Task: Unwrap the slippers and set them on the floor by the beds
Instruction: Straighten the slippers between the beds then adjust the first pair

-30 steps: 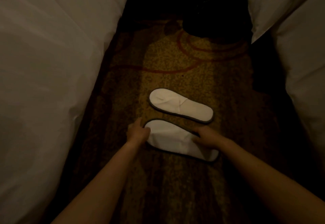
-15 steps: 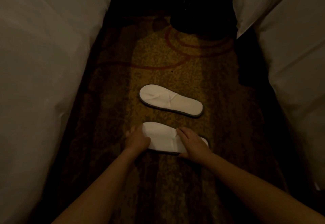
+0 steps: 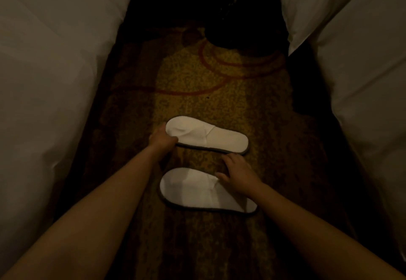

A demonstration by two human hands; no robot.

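Slippers (image 3: 206, 139) lay unwrapped on the floor in the aisle between the left bed (image 3: 55, 81) and the right bed (image 3: 362, 70), both draped in white. They sat side by side but apart on the patterned carpet (image 3: 197, 86), toes toward the left bed. A dark waste bin (image 3: 237, 15) stood well beyond them at the head of the aisle.

The far slipper (image 3: 224, 141) sat flat, and the near slipper (image 3: 197, 194) sat flat below it. A moment earlier both hands had been on the near slipper, straightening it. Now they had left it. The left hand (image 3: 161, 141) had gone across to the toe of the far slipper and gripped it, thumb on top and fingers curled round the rim. The right hand (image 3: 239, 175) had lifted most of the way off. Its fingers were spread over the carpet strip between the two, the tips close to the far slipper's edge and the thumb touching the near slipper's upper.

The shift suggested the near slipper was judged placed and the far one was now being squared up to match. With no wrapping in view, the task looked almost done, only a final nudge remaining.
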